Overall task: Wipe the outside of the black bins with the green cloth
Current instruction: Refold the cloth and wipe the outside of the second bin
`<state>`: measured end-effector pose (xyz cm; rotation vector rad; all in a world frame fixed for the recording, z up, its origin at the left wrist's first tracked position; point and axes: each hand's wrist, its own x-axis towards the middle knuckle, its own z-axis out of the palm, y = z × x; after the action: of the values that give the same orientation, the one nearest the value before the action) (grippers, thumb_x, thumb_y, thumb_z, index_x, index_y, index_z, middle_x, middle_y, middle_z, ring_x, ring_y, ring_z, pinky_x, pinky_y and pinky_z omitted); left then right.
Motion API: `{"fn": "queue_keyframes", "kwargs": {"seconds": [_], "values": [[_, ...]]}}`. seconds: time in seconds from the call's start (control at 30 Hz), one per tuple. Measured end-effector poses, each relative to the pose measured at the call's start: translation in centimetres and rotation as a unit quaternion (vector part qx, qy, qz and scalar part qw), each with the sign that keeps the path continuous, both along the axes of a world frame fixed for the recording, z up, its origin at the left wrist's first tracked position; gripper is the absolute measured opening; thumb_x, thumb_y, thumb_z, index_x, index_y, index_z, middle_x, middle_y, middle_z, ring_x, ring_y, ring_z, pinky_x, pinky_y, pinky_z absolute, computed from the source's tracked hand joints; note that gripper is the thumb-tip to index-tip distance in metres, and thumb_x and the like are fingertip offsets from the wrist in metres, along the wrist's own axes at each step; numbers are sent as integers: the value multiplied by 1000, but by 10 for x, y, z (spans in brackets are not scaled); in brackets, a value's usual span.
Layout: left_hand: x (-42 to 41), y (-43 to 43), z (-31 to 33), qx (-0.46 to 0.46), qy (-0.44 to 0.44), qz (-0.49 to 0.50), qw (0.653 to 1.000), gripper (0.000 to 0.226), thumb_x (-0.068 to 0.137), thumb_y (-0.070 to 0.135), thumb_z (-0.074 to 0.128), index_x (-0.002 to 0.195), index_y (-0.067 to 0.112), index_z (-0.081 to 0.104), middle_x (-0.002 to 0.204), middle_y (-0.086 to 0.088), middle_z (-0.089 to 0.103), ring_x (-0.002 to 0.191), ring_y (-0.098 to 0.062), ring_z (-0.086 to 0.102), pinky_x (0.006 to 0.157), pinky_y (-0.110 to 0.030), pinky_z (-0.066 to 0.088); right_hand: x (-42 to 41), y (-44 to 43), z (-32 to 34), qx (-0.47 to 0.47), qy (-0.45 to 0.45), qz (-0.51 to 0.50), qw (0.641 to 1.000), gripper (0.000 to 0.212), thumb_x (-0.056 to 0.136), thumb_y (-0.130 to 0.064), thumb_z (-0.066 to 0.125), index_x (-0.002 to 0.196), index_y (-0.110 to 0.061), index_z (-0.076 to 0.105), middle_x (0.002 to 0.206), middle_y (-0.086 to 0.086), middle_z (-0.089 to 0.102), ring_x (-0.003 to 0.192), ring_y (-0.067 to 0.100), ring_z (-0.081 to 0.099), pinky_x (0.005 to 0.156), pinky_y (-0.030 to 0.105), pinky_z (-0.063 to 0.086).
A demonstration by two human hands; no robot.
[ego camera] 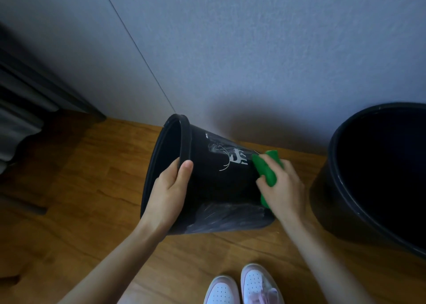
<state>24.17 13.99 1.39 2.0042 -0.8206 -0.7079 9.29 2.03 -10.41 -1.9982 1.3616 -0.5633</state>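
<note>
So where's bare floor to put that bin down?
Bare floor lies left of the tipped bin, up to the curtain. A smaller strip runs between it and the shoes. Tight between it and the upright bin.

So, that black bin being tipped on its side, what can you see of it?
The black bin looks like smooth dark plastic, round, narrowing from a thick rolled rim toward its base. It is tipped sideways, mouth facing left, over the wooden floor close to the wall. White scratches and torn label remains mark its side. The left hand grips its rim, and the right hand holds a green cloth against its side near the base.
</note>
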Motion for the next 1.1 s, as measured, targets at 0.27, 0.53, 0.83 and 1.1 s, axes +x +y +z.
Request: {"fn": "queue_keyframes", "kwargs": {"seconds": [0.27,0.53,0.83,1.1], "values": [[0,-1,-2,-13,-27,-17,999,29,97,29,40,75,19,57,63,10,60,57,1,55,55,-12,42,64,46,86,-86,-116,107,984,44,86,-45,38,125,-34,54,119,-5,55,104,18,52,75,32,50],[2,10,-3,-26,-32,-39,998,25,98,26,38,84,28,59,72,15,65,74,6,60,60,-4,41,25,-36,8,75,80,-7,994,36,93,-33,45,128,-32,54,128,7,54,111,33,53,83,33,42],[3,13,0,-31,-7,-54,998,26,97,26,36,81,28,56,68,25,64,69,7,59,59,-3,41,10,-45,-10,144,112,-72,981,38,96,-30,41,132,-27,51,134,13,48,118,37,49,96,37,39],[3,14,-2,-30,-12,-66,997,26,96,26,40,79,19,57,66,7,64,59,0,57,54,-9,41,63,41,81,-54,-69,66,994,42,89,-36,49,131,-33,48,123,2,51,103,25,53,77,31,47]]}}
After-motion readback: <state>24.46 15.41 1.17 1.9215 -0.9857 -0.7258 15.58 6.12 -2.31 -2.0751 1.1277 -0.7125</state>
